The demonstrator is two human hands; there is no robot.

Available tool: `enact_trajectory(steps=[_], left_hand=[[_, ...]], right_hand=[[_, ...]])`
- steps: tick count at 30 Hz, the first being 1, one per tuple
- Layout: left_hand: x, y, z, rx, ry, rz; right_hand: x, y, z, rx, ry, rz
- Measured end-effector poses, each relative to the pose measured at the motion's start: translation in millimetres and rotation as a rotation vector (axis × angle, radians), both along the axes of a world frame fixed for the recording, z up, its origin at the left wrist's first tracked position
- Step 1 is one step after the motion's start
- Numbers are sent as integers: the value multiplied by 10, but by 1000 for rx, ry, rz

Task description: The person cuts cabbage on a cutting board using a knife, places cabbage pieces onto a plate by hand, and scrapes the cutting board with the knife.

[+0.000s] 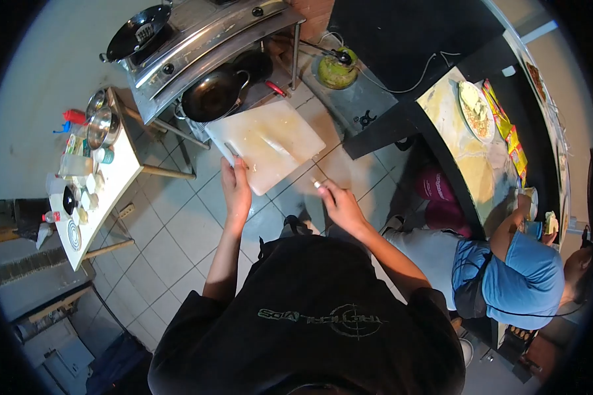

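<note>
My left hand (236,185) grips a white cutting board (293,128) by its near left edge, close to the dark handle slot. The board is held up over the tiled floor, tilted, with small pale scraps and a wet sheen on its surface. To the right of the board's near corner, my right hand (340,205) is closed around a slim tool (318,184) with a pale, shiny collar. The tool's far end is too blurred to make out, so I cannot tell its kind. It is apart from the board.
Ahead stands a metal stove (191,56) with a black wok (138,33) on top and another wok (212,95) below. A side table (112,197) holds bowls and bottles. To the right, a co-worker (524,280) works at a counter (464,148) with a plate of food (476,112). A green gas cylinder (338,69) stands ahead.
</note>
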State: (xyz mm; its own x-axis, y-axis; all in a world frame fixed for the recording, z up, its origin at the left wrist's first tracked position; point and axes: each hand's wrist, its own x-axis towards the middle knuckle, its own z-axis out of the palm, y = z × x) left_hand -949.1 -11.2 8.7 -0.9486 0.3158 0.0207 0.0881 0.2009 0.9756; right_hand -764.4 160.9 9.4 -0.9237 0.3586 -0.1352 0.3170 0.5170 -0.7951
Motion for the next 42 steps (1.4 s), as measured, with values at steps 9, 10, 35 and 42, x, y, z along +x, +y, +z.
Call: enact_trajectory(steps=[9,10,35,42], left_hand=[[-23,607,-200,114,-142,37],[-6,685,-207,108,-148,39],[110,2509,170,-153,89,-163],[-280,3004,74,-117,-115,-220]], right_hand=[[389,-12,499,-123,36,-139],[434,31,434,-111,60,-125],[520,2291,-369,-106,-11,-306],[419,2402,-14,-185,112,-520]])
